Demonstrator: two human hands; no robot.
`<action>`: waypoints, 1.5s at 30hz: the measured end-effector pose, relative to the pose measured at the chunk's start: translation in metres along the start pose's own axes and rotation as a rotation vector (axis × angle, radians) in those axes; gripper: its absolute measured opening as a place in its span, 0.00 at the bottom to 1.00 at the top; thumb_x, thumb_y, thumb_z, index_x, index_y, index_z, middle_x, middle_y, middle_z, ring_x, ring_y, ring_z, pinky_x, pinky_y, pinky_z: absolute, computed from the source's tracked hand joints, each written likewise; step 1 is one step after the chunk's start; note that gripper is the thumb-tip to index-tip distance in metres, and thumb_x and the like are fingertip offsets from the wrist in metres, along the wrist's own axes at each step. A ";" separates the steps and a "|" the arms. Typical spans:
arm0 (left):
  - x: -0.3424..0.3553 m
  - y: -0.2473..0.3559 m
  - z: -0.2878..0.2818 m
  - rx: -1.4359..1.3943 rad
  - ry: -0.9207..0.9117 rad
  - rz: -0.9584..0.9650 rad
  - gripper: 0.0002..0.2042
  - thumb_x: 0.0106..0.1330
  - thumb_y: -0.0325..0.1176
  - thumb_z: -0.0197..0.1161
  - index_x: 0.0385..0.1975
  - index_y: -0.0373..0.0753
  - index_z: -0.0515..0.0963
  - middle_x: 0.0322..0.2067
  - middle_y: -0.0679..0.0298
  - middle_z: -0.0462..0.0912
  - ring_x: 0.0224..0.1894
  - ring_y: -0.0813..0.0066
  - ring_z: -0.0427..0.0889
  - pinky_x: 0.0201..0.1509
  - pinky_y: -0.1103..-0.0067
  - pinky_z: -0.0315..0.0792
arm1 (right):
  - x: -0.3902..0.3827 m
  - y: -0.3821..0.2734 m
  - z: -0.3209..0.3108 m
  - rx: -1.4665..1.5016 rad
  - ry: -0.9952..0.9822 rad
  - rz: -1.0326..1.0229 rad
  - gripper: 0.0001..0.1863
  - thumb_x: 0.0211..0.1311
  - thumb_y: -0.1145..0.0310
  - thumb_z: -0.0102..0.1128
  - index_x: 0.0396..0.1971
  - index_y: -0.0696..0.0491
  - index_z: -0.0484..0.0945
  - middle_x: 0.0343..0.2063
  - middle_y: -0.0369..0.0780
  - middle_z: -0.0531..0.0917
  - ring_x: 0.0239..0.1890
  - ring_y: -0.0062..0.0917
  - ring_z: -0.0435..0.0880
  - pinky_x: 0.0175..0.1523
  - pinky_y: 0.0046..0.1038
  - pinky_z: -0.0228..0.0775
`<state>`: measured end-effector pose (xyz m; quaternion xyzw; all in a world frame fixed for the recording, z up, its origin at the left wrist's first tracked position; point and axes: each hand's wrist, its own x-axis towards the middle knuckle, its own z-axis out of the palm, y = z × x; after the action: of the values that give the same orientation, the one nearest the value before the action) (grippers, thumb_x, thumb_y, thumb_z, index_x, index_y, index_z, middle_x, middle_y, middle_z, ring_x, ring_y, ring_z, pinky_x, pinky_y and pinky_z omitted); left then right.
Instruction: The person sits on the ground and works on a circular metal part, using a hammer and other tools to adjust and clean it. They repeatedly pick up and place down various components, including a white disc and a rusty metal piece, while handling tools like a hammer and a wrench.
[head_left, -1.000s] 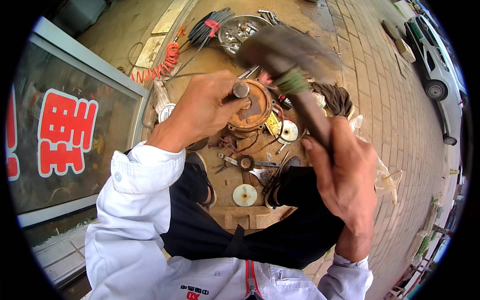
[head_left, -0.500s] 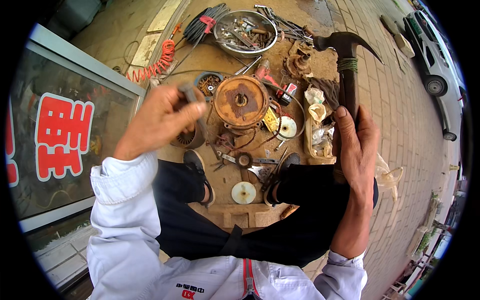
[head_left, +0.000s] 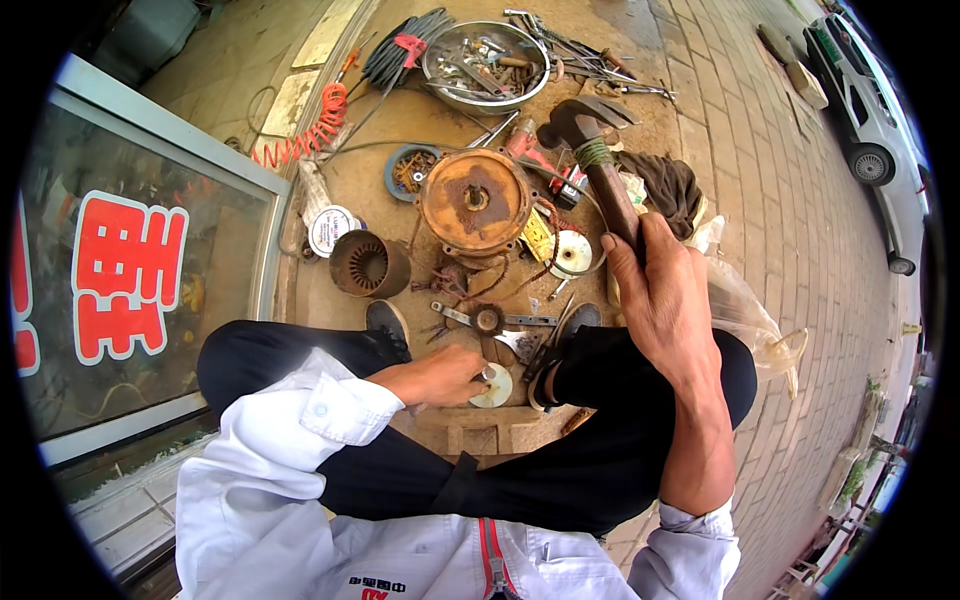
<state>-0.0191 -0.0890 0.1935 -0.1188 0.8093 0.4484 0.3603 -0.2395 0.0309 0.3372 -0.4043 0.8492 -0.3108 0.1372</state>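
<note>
In my right hand point(head_left: 665, 290) is a claw hammer point(head_left: 612, 190), gripped by its dark wooden handle. Its head is raised right of a rusty round metal housing point(head_left: 452, 215), not touching it; green cord binds the handle below the head. My left hand point(head_left: 445, 376) is low between my knees, fingers closed on a metal rod point(head_left: 488, 373) of which only a short grey end shows. Just beside those fingers lies a pale round disc point(head_left: 494, 392), partly covered by them. Nearer the glass door sits a rusty slotted motor ring point(head_left: 370, 264).
A metal bowl of tools and hardware point(head_left: 540, 78) stands at the back, beside loose wrenches point(head_left: 590, 58). A red drill point(head_left: 535, 150), dark cloth point(head_left: 670, 190) and plastic bag point(head_left: 745, 310) lie right. A glass door point(head_left: 130, 250) borders the left; a parked car point(head_left: 865, 120) is far right.
My left hand has dropped with the rod from beside the housing to the pale disc, uncovering the motor ring. My right hand has moved left, and the hammer now tilts toward the housing.
</note>
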 end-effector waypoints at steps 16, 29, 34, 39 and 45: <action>-0.121 0.014 -0.183 -0.081 1.394 0.257 0.16 0.66 0.31 0.67 0.48 0.26 0.81 0.37 0.56 0.87 0.37 0.73 0.83 0.43 0.76 0.79 | -0.082 0.222 0.215 0.202 -0.147 0.690 0.23 0.68 0.56 0.61 0.29 0.66 0.78 0.26 0.58 0.85 0.30 0.51 0.87 0.38 0.47 0.79; -0.135 0.000 -0.184 0.030 1.445 0.120 0.14 0.66 0.29 0.68 0.47 0.26 0.81 0.33 0.56 0.86 0.35 0.75 0.84 0.41 0.76 0.78 | 0.043 0.032 0.145 0.102 0.126 0.102 0.16 0.74 0.62 0.57 0.37 0.62 0.77 0.30 0.49 0.84 0.30 0.34 0.83 0.37 0.37 0.74; -0.140 -0.010 -0.183 0.104 1.443 0.108 0.14 0.65 0.30 0.68 0.46 0.28 0.81 0.30 0.54 0.85 0.31 0.74 0.84 0.34 0.75 0.76 | 0.115 -0.032 0.136 -0.635 -0.454 -0.519 0.16 0.69 0.64 0.62 0.48 0.59 0.74 0.37 0.52 0.82 0.37 0.46 0.86 0.41 0.44 0.79; -0.147 0.000 -0.180 0.071 1.466 0.136 0.15 0.62 0.31 0.69 0.44 0.28 0.81 0.30 0.50 0.85 0.30 0.66 0.84 0.34 0.71 0.76 | 0.140 -0.008 0.149 -0.896 -0.459 -0.841 0.12 0.63 0.70 0.62 0.43 0.59 0.75 0.37 0.49 0.83 0.30 0.45 0.86 0.32 0.43 0.79; -0.154 -0.008 -0.176 0.099 1.475 0.178 0.15 0.61 0.31 0.70 0.42 0.27 0.81 0.31 0.48 0.85 0.31 0.61 0.85 0.36 0.69 0.77 | 0.147 -0.008 0.149 -0.887 -0.493 -0.891 0.12 0.63 0.65 0.64 0.37 0.59 0.78 0.35 0.47 0.83 0.30 0.44 0.86 0.33 0.42 0.79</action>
<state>0.0105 -0.2564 0.3541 -0.3065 0.8669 0.2427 -0.3092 -0.2559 -0.1485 0.2308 -0.7931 0.5923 0.1417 0.0065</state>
